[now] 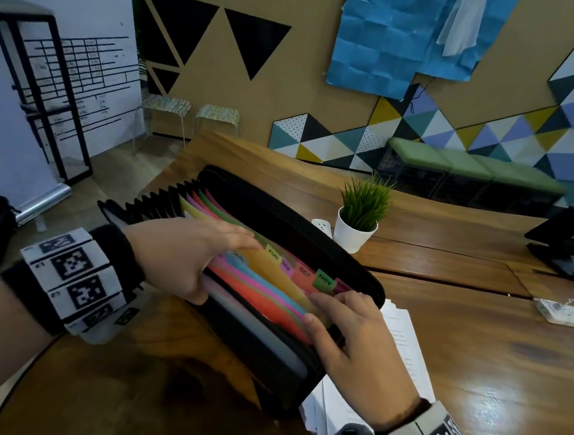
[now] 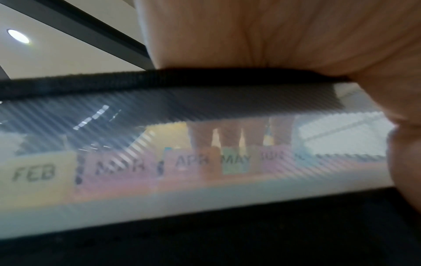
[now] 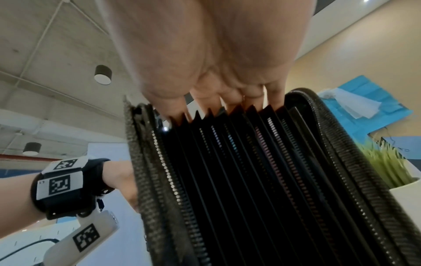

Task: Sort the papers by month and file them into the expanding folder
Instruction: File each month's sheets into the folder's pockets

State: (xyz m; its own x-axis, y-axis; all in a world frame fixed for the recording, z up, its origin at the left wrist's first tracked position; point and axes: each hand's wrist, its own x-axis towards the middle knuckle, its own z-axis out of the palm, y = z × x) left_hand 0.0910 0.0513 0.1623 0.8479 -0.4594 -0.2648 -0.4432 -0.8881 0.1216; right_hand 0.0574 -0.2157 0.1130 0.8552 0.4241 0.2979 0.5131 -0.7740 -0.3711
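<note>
The black expanding folder [image 1: 312, 226] stands open on the wooden table [image 1: 473, 369], its coloured dividers fanned out. Tabs read AUG, SEP, OCT and NOV [image 1: 324, 279]. My left hand [image 1: 200, 258] straddles the front part: fingers [image 2: 230, 133] reach in behind the translucent front pocket [image 2: 205, 196] while the thumb stays outside. FEB [image 2: 34, 172], MAR, APR and MAY tabs show through that pocket. My right hand [image 1: 339, 319] is at the folder's right end, its straight fingers poking between the dividers beside NOV. White papers [image 1: 403, 333] lie under that hand and the folder.
A small potted plant [image 1: 361, 216] in a white pot stands just behind the folder. Further right are a white device [image 1: 563, 313] with a cable and a black stand [image 1: 565, 239]. The table's left edge runs close to the folder's left end.
</note>
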